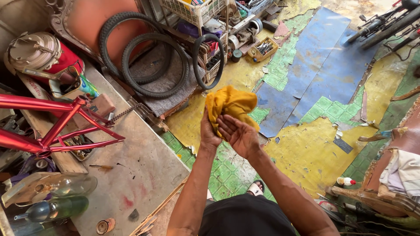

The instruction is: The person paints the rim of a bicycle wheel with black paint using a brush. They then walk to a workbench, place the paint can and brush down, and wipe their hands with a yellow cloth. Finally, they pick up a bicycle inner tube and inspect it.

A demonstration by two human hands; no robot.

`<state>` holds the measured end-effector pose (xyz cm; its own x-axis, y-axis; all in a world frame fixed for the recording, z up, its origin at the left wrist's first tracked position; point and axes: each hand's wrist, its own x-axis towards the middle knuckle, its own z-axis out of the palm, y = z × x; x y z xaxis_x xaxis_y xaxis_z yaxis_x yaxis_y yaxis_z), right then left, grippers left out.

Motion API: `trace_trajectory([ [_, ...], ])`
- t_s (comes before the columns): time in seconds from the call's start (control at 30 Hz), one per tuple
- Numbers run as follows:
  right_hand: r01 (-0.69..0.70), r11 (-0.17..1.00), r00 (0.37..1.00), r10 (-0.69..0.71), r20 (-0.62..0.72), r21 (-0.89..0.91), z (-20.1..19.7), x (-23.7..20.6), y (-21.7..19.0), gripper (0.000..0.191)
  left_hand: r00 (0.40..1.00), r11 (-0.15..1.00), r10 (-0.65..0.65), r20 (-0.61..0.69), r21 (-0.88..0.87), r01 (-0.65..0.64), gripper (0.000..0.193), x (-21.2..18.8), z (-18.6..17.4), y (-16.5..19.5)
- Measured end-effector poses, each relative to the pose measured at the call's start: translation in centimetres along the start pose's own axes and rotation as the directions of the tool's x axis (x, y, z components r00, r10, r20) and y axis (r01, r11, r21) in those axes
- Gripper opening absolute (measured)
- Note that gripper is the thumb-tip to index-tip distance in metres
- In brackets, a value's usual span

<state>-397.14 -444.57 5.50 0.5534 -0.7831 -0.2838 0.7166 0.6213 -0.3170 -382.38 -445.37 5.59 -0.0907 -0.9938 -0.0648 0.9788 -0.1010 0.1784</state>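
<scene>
our left hand (209, 131) grips the yellow rag (231, 104); our right hand (239, 136) lies open against it (fingers loose), so we judge it could slip floorward.

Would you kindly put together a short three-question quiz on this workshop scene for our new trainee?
1. True or false: both hands, the left hand and the right hand, touch the yellow cloth.
2. What colour is the bicycle frame on the workbench? A) blue B) red C) black
3. Fill in: the tyres lean beside a white plastic ______.

Key
1. True: the cloth is bunched between both hands.
2. B: the frame is red.
3. Basket, holding small items.
</scene>
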Motion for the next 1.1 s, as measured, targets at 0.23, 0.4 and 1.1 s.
trace_trajectory([
  [0.23, 0.356, 0.199, 0.873, -0.418, 0.250, -0.913, -3.0, 0.7, -1.1, 0.044, 0.933, 0.969, 0.222, -0.282, 0.173, -0.178, 0.054, -0.4, 0.7, 0.3],
  [0.4, 0.413, -0.121, 0.756, -0.506, 0.414, -0.903, -1.9, 3.0, 0.5, 0.041, 0.911, 0.857, 0.356, -0.207, 0.461, -0.230, 0.051, -0.7, 1.4, -4.8],
  [1.1, 0.683, -0.674, 0.612, 0.320, 0.723, -0.281, 1.8, 4.8, 5.2, 0.058, 0.728, 0.491, 0.611, -0.313, 0.871, -0.037, 0.038, -6.5, -1.4, 0.8],
])
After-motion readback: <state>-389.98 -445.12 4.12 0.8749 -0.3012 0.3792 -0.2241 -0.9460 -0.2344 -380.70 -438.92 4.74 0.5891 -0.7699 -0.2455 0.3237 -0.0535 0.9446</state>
